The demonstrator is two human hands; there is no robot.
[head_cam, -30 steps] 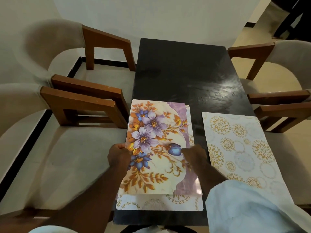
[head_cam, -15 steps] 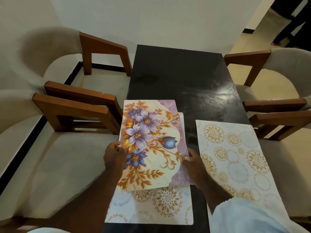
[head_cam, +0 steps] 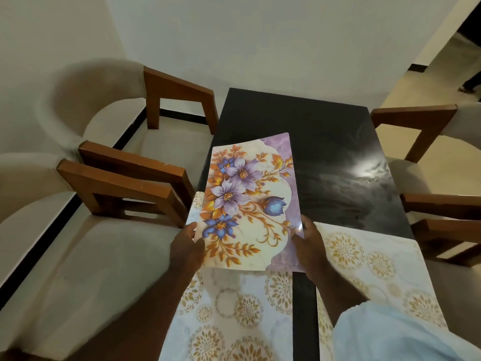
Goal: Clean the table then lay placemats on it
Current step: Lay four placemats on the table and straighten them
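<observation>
Head view. The floral placemat (head_cam: 250, 201) sits at centre frame and is held above the dark table (head_cam: 335, 152). Its long axis runs from the lower centre of the frame toward the upper centre, in line with the table's length. Its surface bows slightly. Its near end overlaps the gold-patterned placemat (head_cam: 234, 308) lying flat at lower centre. Whether its far end touches the tabletop cannot be told.

The left hand (head_cam: 186, 246) grips the mat's left long edge near the lower corner, thumb on the printed face and fingers hidden beneath. The right hand (head_cam: 309, 243) grips the opposite long edge at about the same height in the frame, closed round the rim. Neither hand is nearer than the other, as both hold the near end.

A second gold-patterned placemat (head_cam: 377, 269) lies flat at lower right, with a strip of bare table between the two. Uncovered tabletop lies beyond the held mat, toward the upper centre and upper right. Judged from this layout, the next placement calls for carrying the mat forward along its own long axis.

Wooden-armed chairs (head_cam: 135, 178) flank the table.
</observation>
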